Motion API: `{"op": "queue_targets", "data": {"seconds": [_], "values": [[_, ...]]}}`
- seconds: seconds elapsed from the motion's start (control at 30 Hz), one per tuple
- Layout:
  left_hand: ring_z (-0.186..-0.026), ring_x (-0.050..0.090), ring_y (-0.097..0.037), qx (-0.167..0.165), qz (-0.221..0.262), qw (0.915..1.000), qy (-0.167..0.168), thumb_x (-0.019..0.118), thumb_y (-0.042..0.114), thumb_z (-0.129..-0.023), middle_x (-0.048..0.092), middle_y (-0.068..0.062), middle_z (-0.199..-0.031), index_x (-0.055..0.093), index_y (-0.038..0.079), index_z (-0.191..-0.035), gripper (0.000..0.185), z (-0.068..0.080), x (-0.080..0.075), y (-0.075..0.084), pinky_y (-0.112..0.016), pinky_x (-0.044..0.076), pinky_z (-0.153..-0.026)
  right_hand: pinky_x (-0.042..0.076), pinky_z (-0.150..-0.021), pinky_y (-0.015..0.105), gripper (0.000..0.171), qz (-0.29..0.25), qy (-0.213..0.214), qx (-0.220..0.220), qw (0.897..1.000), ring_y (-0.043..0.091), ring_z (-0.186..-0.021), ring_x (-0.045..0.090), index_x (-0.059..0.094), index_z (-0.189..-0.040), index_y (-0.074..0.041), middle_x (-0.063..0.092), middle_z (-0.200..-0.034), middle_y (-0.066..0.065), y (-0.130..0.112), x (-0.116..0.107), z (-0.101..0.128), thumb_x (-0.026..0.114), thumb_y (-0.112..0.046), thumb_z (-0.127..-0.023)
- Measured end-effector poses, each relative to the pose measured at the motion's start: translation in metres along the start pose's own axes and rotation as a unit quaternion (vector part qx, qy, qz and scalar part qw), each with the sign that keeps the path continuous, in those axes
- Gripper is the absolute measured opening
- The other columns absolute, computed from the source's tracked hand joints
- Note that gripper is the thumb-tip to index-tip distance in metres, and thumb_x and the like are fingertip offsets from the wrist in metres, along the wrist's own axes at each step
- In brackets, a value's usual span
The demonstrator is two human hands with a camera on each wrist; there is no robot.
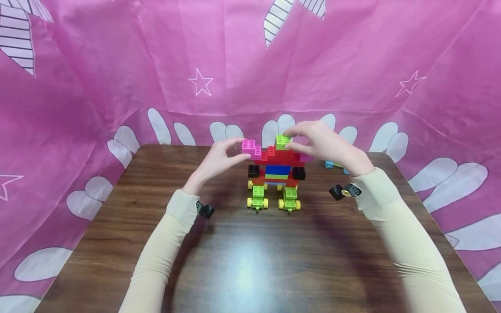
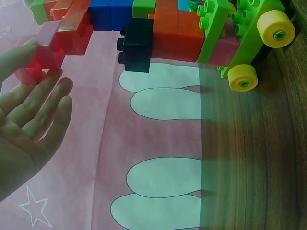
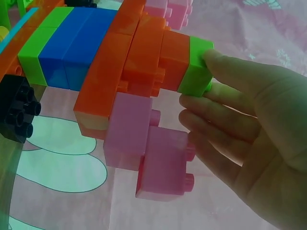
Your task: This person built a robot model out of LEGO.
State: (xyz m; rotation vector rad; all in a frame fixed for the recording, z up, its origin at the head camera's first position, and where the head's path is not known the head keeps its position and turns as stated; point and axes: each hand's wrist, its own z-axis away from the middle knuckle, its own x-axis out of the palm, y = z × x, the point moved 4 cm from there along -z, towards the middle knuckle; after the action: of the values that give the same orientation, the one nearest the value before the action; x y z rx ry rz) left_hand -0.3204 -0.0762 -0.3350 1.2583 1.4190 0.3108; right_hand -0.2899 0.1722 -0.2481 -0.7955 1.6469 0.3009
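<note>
A figure built of toy building bricks stands upright on the table, with red bricks (image 1: 279, 155) across its top and blue bricks (image 1: 278, 170) in its middle. My left hand (image 1: 218, 160) pinches the pink brick (image 1: 248, 147) at the figure's left shoulder between thumb and fingers. At the top, my right hand (image 1: 322, 140) holds a lime green brick (image 1: 281, 142), which sits on the red bricks in the right wrist view. Two more pink bricks (image 3: 165, 160) jut out on the right side, below my right fingers. Black bricks (image 1: 254, 171) stick out lower down.
Green wheeled bases (image 1: 258, 198) with yellow wheels carry the figure on the brown wooden table (image 1: 188, 261). Behind my right wrist, a small wheeled piece with blue wheels (image 1: 329, 164) is partly hidden. A pink patterned cloth (image 1: 242, 65) hangs around the table's back and sides.
</note>
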Motion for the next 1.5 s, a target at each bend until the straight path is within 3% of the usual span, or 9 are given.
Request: {"op": "queue_targets", "data": {"seconds": [0.2,0.43,0.63,0.83,1.1,1.2,1.33,1.4,1.5], "values": [[-0.103,0.068,-0.018,-0.004,-0.007,1.0,0.002,0.077,0.029,-0.087,0.072,-0.004,-0.115,0.063,0.012,-0.13,0.048,0.003,0.0,-0.003,-0.038,0.055,-0.097,0.056,-0.091,0.042,0.04,-0.007,-0.001,-0.008,1.0,0.018,-0.074,0.059,0.066,-0.125,-0.006,0.072,-0.12,0.01,0.002,0.004,0.002,0.074,-0.022,-0.089],[-0.108,0.068,-0.019,-0.01,-0.009,0.9999,0.003,0.076,0.03,-0.087,0.071,-0.005,-0.119,0.062,0.012,-0.132,0.05,0.004,-0.001,-0.005,-0.039,0.053,-0.1,0.054,-0.097,0.045,0.039,-0.045,0.011,0.0,0.999,0.025,-0.111,0.065,0.065,-0.127,-0.008,0.07,-0.123,0.009,0.004,0.002,0.005,0.073,-0.019,-0.09],[-0.105,0.068,-0.018,-0.006,-0.001,1.0,0.006,0.077,0.028,-0.087,0.072,-0.005,-0.116,0.063,0.012,-0.13,0.048,0.004,-0.002,-0.004,-0.04,0.054,-0.098,0.055,-0.083,0.041,0.038,-0.026,0.061,-0.006,0.998,0.025,-0.109,0.064,0.066,-0.127,-0.008,0.07,-0.122,0.011,0.01,-0.013,0.011,0.073,-0.017,-0.09],[-0.103,0.067,-0.02,-0.002,0.006,1.0,0.007,0.077,0.027,-0.087,0.073,-0.006,-0.114,0.063,0.011,-0.13,0.048,0.003,-0.001,-0.006,-0.048,0.053,-0.098,0.053,-0.091,0.045,0.041,-0.024,0.09,0.033,0.995,0.026,-0.114,0.06,0.063,-0.132,-0.015,0.067,-0.13,0.009,0.031,-0.025,0.023,0.069,-0.026,-0.093],[-0.104,0.067,-0.021,-0.007,0.009,0.9999,0.009,0.077,0.028,-0.086,0.072,-0.006,-0.115,0.063,0.011,-0.131,0.05,0.003,-0.002,-0.007,-0.049,0.053,-0.099,0.041,-0.082,0.012,0.037,-0.004,0.15,0.042,0.988,0.019,-0.096,0.062,0.067,-0.127,-0.013,0.069,-0.125,0.009,0.067,-0.024,0.037,0.071,-0.018,-0.091],[-0.103,0.067,-0.02,-0.009,0.005,0.9999,0.008,0.077,0.029,-0.086,0.073,-0.005,-0.114,0.062,0.011,-0.131,0.05,0.002,-0.002,-0.005,-0.045,0.054,-0.098,0.042,-0.081,0.014,0.036,-0.002,0.153,0.064,0.986,0.002,-0.089,0.056,0.067,-0.127,-0.013,0.07,-0.122,0.008,0.084,-0.02,0.042,0.071,-0.02,-0.091],[-0.102,0.067,-0.019,-0.01,0.003,0.9999,0.002,0.077,0.029,-0.087,0.073,-0.006,-0.113,0.062,0.011,-0.131,0.05,0.001,0.0,-0.004,-0.043,0.054,-0.097,0.051,-0.09,0.032,0.036,-0.012,0.141,0.106,0.984,-0.012,-0.089,0.049,0.067,-0.127,-0.012,0.07,-0.117,0.008,0.106,-0.014,0.052,0.07,-0.022,-0.092],[-0.101,0.067,-0.02,-0.012,0.003,0.9999,0.001,0.077,0.028,-0.087,0.073,-0.007,-0.112,0.062,0.011,-0.131,0.05,0.001,0.001,-0.003,-0.043,0.055,-0.097,0.051,-0.095,0.043,0.037,-0.025,0.129,0.126,0.983,-0.005,-0.096,0.055,0.066,-0.128,-0.01,0.07,-0.119,0.01,0.116,-0.011,0.056,0.069,-0.024,-0.094],[-0.102,0.067,-0.02,-0.014,0.0,0.9999,0.004,0.077,0.027,-0.087,0.073,-0.007,-0.112,0.062,0.011,-0.131,0.05,0.0,0.001,-0.002,-0.041,0.055,-0.096,0.049,-0.098,0.054,0.04,-0.048,0.103,0.156,0.981,0.023,-0.11,0.062,0.063,-0.13,-0.008,0.067,-0.124,0.015,0.13,-0.004,0.064,0.065,-0.029,-0.096]]}}
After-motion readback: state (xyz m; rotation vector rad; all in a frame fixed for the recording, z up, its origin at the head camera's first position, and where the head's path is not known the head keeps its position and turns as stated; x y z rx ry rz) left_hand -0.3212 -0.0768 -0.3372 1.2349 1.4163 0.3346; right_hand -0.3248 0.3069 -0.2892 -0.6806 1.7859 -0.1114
